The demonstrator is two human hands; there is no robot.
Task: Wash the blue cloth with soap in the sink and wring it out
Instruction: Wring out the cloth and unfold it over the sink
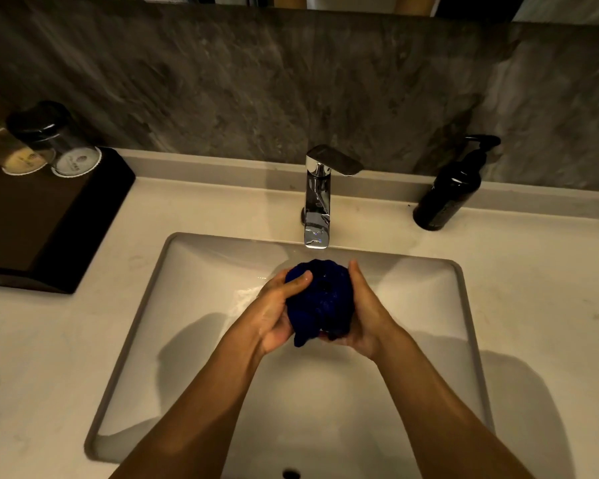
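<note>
Head view, read from left to right. At the far left a dark tray [49, 223] is sitting on the pale worktop [42, 357], carrying two capped glasses [54, 140] at its far end. The sink [173, 271] is occupying the centre, its chrome faucet [317, 198] standing at the far rim; a thin sheet of water appears to be spreading on the basin just left of the hands, though no clear stream is showing under the spout.

The left hand [277, 309] is cupping the blue cloth [320, 299] from the left, its fingers curling round the bundle and its thumb pressing across the upper left face. The cloth is being held bunched into a rough ball above the basin, directly near of the spout and not touching the sink, with a short tail hanging from its near lower edge. The right hand [363, 312] is wrapping the cloth from the right, fingers closing under it.

The cloth is lying between the two palms, equally close to both; as a ball it is offering no long axis, so wringing would probably call for drawing it out left to right first.

At the far right a black pump bottle [450, 191], presumably soap, is standing on the worktop, nearer the right hand.
</note>
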